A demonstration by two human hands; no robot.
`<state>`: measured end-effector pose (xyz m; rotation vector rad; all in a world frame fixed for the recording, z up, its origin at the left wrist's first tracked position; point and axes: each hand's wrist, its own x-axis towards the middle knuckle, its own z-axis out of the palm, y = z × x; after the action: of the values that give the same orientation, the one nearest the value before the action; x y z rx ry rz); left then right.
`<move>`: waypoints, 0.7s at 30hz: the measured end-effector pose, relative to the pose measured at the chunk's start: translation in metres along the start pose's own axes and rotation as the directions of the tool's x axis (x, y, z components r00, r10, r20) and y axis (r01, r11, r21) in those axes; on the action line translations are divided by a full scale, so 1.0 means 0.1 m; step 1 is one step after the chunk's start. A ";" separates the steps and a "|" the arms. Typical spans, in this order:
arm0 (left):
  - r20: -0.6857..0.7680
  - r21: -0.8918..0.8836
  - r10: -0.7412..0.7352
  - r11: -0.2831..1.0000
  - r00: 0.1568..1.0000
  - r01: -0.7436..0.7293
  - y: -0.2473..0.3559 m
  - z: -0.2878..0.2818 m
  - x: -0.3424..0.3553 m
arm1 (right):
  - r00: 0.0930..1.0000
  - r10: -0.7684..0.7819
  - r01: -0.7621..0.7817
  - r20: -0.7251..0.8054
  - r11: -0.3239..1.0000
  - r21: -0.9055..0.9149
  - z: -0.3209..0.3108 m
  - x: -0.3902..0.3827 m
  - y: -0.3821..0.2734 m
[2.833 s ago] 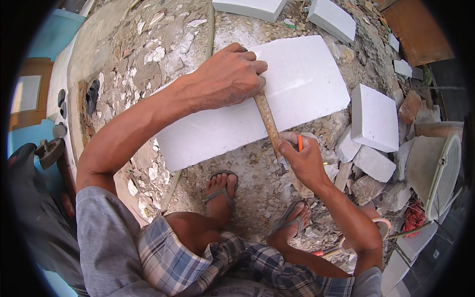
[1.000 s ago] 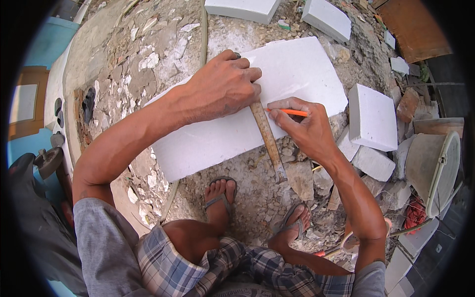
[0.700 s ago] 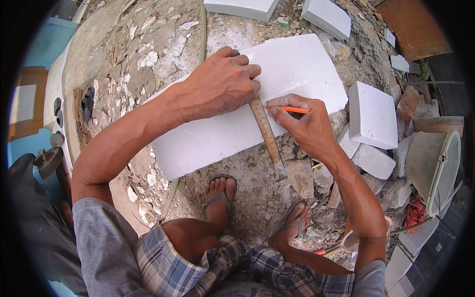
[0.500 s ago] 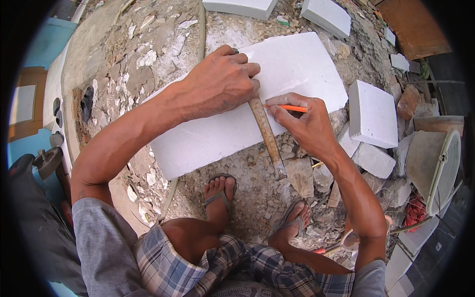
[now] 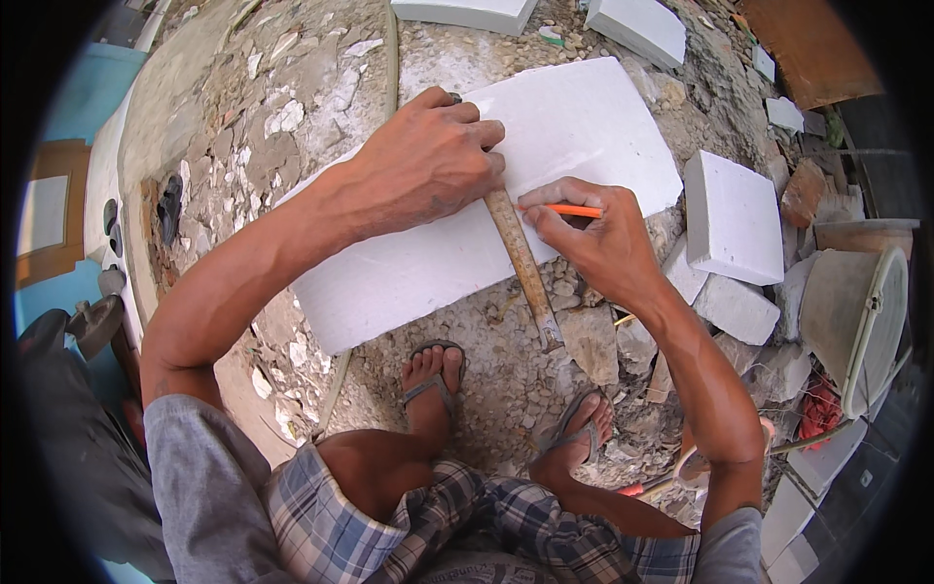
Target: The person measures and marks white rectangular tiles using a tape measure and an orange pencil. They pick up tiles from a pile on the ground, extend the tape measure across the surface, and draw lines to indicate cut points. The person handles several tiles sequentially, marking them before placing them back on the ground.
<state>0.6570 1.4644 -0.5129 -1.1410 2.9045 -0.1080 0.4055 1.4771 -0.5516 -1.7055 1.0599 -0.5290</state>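
A large white block [image 5: 389, 287] lies on the rubble ground in front of my feet. My left hand [image 5: 438, 151] is closed over a worn, rust-brown flat strip [image 5: 520, 258], pressing it across the block. The strip's lower end, with a small metal tip, reaches past the block's near edge. A dark end pokes out above my left fingers; what lies under the palm is hidden. Right of the strip, my right hand [image 5: 593, 229] pinches an orange pencil [image 5: 574, 210]. Its point is at the strip's right edge, partly covered by my fingers.
Smaller white blocks lie to the right [image 5: 735, 219] and at the far side [image 5: 637, 29]. A pale bucket [image 5: 851, 321] rests tipped among broken stones on the right. A hose [image 5: 393, 58] runs along the ground beyond the big block. My sandalled feet [image 5: 433, 375] stand close by.
Both hands keep their hold on the strip and the pencil, with hardly any movement. The whole view has shifted slightly.
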 end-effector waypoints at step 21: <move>0.029 -0.050 -0.182 0.982 0.983 0.183 -0.56 -0.14 -0.07 | 0.981 0.182 -0.148 -0.061 0.920 0.363 -0.32 -0.48 -0.05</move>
<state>0.6992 1.4293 -0.4945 -1.4054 2.7916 -0.0209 0.3585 1.5009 -0.5284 -1.2698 1.0881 -0.6545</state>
